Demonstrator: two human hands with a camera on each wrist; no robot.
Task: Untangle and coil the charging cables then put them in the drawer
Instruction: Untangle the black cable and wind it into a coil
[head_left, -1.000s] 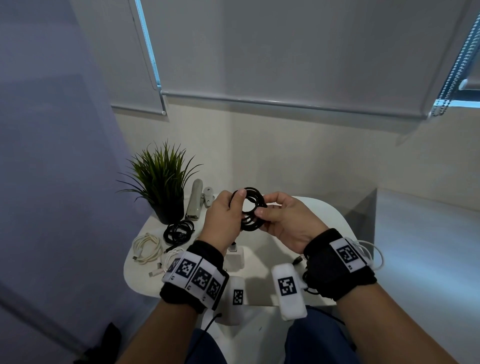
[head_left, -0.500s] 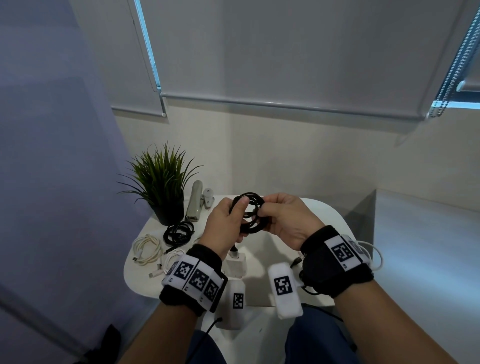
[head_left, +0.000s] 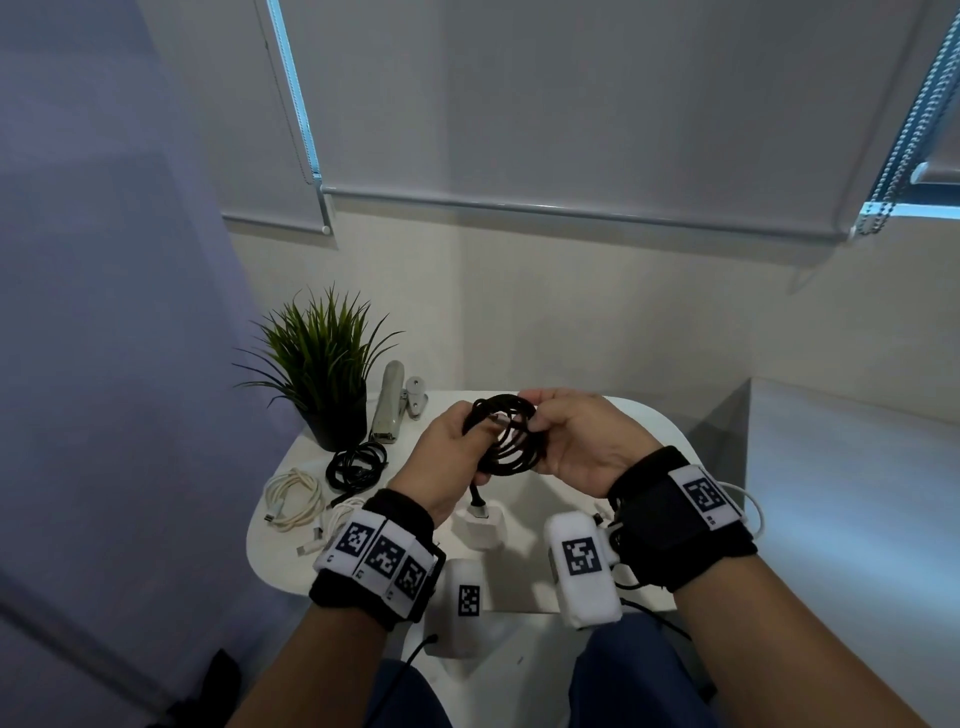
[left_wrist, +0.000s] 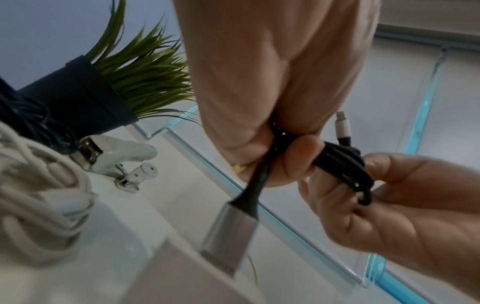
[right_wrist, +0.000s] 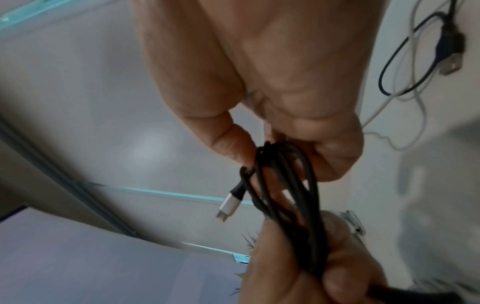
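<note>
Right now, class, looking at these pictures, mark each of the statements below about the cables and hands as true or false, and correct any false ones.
1. Both hands hold the black coiled cable. True.
2. The left hand is empty. False: it grips the coil.
3. A white cable lies coiled on the table. True.
4. The potted plant lies tipped over. False: it stands upright.
5. The right hand pinches the coil's other side. True.

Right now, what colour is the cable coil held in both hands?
Black, with silver-grey plugs; the black cable coil shows best in the head view.
</note>
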